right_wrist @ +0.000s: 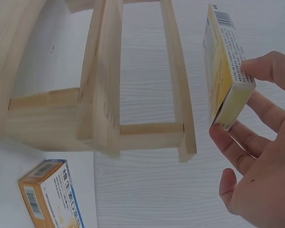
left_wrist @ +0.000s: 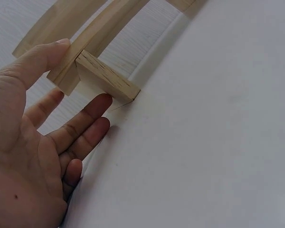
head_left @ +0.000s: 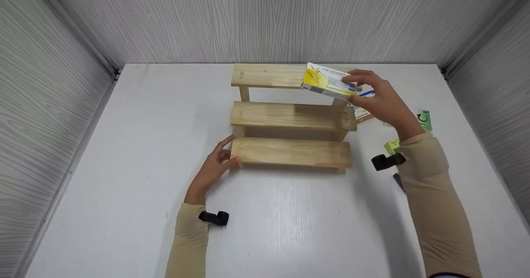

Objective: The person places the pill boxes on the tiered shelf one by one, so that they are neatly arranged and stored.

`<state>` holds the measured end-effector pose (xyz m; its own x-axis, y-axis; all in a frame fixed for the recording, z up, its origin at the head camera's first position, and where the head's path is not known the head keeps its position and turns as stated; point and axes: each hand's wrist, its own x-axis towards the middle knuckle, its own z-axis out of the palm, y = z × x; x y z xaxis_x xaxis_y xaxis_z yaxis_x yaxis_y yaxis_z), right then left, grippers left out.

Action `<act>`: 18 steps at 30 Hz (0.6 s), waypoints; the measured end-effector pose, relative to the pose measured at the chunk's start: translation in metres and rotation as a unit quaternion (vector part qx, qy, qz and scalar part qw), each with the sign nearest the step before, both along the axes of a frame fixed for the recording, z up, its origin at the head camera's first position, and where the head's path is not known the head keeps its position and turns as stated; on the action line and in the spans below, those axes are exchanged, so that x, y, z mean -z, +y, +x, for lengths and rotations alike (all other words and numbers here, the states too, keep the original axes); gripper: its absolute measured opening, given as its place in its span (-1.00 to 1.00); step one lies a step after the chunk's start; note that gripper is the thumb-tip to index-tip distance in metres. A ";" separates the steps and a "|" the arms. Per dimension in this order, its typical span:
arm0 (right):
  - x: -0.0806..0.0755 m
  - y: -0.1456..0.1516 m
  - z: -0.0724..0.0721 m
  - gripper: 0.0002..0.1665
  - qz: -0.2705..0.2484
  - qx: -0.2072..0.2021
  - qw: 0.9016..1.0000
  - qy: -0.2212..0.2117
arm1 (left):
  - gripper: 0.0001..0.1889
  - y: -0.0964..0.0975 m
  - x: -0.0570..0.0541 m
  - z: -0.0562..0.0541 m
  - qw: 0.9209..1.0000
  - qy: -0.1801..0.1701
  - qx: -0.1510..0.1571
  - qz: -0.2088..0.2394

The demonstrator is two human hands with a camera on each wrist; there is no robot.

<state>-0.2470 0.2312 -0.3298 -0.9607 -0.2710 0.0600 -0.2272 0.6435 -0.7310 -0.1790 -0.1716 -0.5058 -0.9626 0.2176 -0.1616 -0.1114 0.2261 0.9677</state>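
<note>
A three-tier wooden step shelf (head_left: 292, 151) stands on the white tabletop. My left hand (head_left: 213, 168) is at the left end of its lowest board. In the left wrist view the thumb (left_wrist: 50, 57) presses on that board, and the other fingers reach round its end near a leg. My right hand (head_left: 383, 100) holds a yellow-and-white medicine box (head_left: 325, 81) by its right end, over the right part of the top board. In the right wrist view the box (right_wrist: 232, 61) is pinched between thumb and fingers, apart from the shelf.
An orange, white and blue box (right_wrist: 52, 194) lies beside the shelf's right side, partly hidden by my right hand in the head view. Farther right are a green packet (head_left: 424, 119), a yellow-green box (head_left: 391, 146) and a dark item (head_left: 398, 182) mostly under my forearm. Grey wood-grain walls (head_left: 265, 21) enclose the tabletop.
</note>
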 end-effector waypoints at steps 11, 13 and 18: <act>0.009 -0.032 -0.032 -0.47 -0.022 -0.025 0.999 -0.019 | -0.23 -0.001 0.004 -0.001 1.000 0.014 0.003 -0.005; 0.008 -0.036 -0.035 -0.48 -0.027 -0.029 0.999 -0.019 | -0.23 -0.001 0.004 -0.001 1.000 0.013 0.005 -0.004; 0.005 -0.045 -0.043 -0.50 -0.034 -0.036 0.998 -0.028 | -0.23 -0.002 0.003 -0.001 1.000 0.009 0.005 -0.006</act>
